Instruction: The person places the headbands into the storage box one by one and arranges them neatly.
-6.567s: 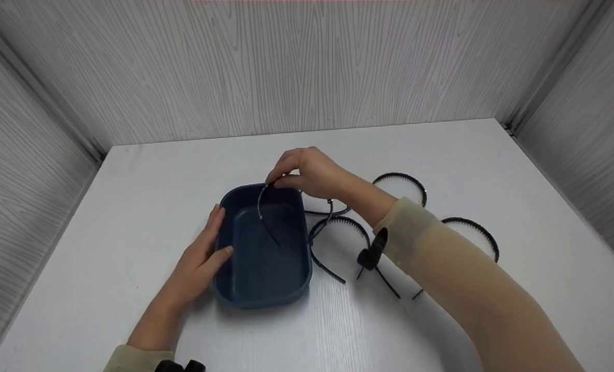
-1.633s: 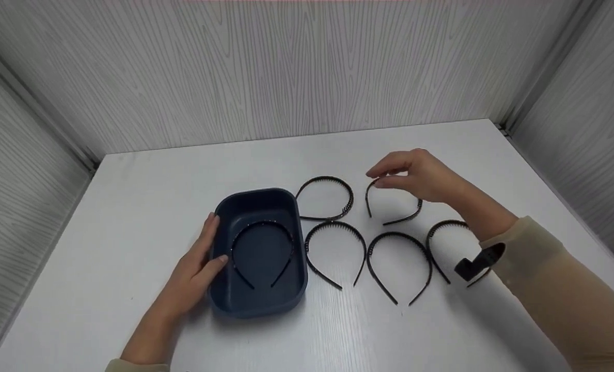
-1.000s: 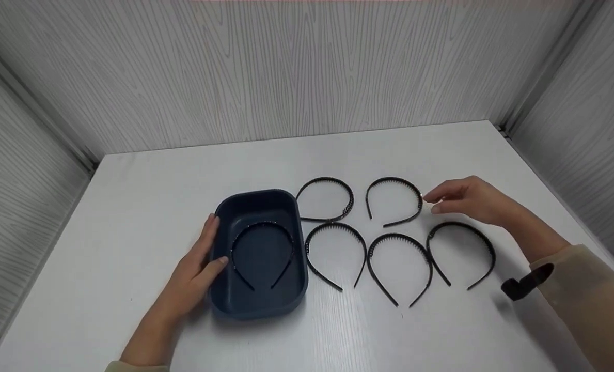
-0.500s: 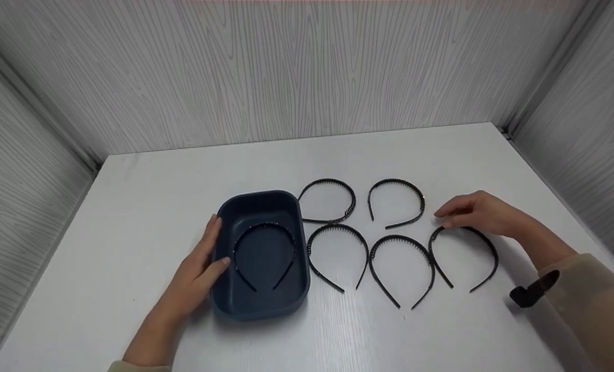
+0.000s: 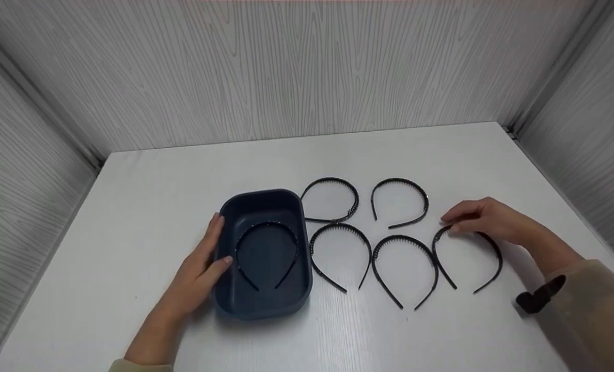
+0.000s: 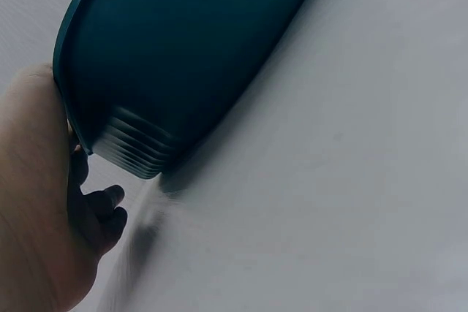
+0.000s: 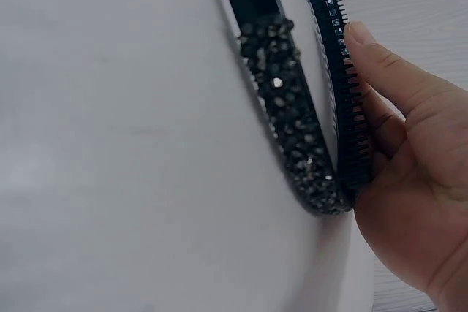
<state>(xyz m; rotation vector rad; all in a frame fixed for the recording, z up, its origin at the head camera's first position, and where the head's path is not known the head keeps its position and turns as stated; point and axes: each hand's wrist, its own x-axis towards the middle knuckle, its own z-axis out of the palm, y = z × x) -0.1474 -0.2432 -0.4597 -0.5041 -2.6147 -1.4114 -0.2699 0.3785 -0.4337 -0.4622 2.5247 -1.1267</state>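
My left hand (image 5: 198, 274) holds the left side of a dark blue plastic box (image 5: 265, 310), thumb over the rim and fingers along the outer wall. Inside the box lies a thin black headband (image 5: 268, 223), its ends toward me. At the right, my right hand (image 5: 487, 219) pinches the top of a black toothed headband (image 5: 501, 259), whose ends point toward me. The right wrist view shows sparkling stones on this headband (image 7: 292, 122), with the thumb of my right hand (image 7: 417, 122) against its teeth. Part of its arch is hidden behind the hand.
Beside the box lie two headbands in front, the left one (image 5: 341, 226) and the middle one (image 5: 402, 237). Behind them are two more, the back left headband (image 5: 332, 180) close to the box rim and the back right headband (image 5: 399, 180). Wood-grain walls (image 5: 307, 72) enclose the white table (image 5: 358, 336).
The headband my right hand held over the box earlier now lies inside. My right hand left the back right headband, moved right and nearer, and took hold of the rightmost one.
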